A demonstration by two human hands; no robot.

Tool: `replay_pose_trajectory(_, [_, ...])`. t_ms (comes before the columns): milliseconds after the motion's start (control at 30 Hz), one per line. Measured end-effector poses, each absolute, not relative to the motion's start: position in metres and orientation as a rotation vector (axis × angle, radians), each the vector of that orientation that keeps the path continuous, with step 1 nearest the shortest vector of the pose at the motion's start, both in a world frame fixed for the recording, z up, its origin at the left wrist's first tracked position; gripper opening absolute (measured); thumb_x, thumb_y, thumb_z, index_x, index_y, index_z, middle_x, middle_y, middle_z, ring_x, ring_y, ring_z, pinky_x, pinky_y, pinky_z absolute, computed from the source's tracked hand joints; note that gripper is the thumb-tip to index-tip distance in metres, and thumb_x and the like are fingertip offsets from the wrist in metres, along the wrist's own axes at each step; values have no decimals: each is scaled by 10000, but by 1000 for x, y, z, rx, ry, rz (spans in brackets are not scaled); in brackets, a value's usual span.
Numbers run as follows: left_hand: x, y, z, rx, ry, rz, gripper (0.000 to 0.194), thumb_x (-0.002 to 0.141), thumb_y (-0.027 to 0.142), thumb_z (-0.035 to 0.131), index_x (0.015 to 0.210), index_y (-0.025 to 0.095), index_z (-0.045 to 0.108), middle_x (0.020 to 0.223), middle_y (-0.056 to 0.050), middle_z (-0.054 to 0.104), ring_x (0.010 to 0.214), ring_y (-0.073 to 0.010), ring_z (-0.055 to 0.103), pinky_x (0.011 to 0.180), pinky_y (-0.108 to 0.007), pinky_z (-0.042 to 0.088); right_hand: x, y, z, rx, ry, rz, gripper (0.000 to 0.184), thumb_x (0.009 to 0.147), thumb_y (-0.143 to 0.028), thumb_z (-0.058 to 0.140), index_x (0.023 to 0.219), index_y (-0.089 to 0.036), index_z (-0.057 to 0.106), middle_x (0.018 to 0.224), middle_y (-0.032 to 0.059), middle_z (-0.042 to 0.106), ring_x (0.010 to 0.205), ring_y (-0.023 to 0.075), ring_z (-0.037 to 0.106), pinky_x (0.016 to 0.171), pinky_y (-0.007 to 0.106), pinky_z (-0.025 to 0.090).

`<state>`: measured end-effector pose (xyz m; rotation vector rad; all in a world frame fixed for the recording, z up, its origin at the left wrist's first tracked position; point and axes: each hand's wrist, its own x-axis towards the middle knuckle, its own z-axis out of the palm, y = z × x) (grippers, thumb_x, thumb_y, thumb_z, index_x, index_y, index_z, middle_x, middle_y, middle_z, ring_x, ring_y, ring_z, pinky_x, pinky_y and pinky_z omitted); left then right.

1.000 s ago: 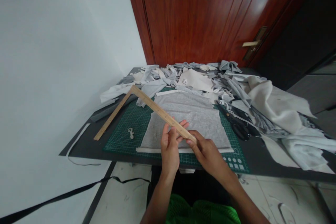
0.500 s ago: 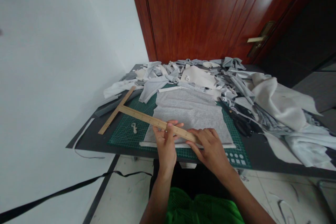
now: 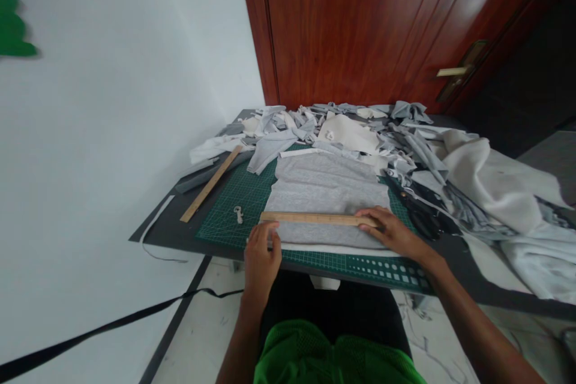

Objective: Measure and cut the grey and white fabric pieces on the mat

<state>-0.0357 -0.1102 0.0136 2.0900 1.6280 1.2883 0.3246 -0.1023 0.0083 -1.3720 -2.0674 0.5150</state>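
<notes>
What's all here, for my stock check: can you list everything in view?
Grey fabric panel: 1, grey, on the mat
Cutting mat: 1, green, on the table
Wooden ruler: 1, tan, across the panel
Wooden strip: 1, tan, left of the mat
Clasp: 1, white, on the mat
Scissors: 1, black, right of the mat
Fabric scraps: many, grey and white, heaped at the far end
Large cloth: 1, off-white, at the right
Table: 1, dark grey
Door: 1, reddish-brown, beyond the table
Strap: 1, black, on the floor
Green garment: 1, on the person
Left hand: 1, at the ruler's left end
Right hand: 1, on the ruler's right end
</notes>
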Motion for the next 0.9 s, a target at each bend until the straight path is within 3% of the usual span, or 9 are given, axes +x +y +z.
replay_pose_trajectory(200, [-17,-134,-16,2449,1435,1099,328,1004,97,457,1263,195,635,1362,-100,665,1327,-268,572,1161,-494,450,318,-102,2,-1384,-2145,455,186,975,-353,641,1118,-252,705,1035,80,721,987,281,626,911,465,468])
replay_pose_trajectory(633, [-27,-138,-18,2476,1454,1125,315,982,56,469,1209,180,648,1346,-119,627,1283,-252,587,1105,-440,508,306,-108,3,-1385,-2168,421,212,979,-326,642,1171,-275,718,1053,71,693,983,265,605,902,448,443])
replay_pose_trajectory(900, [-35,-122,-2,2450,1523,1113,428,1011,101,459,1428,163,531,1413,-130,621,1378,-256,546,1169,-457,472,312,-115,2,-1326,-2211,468,227,985,-336,666,1197,-281,728,1112,75,714,1033,263,616,935,452,449])
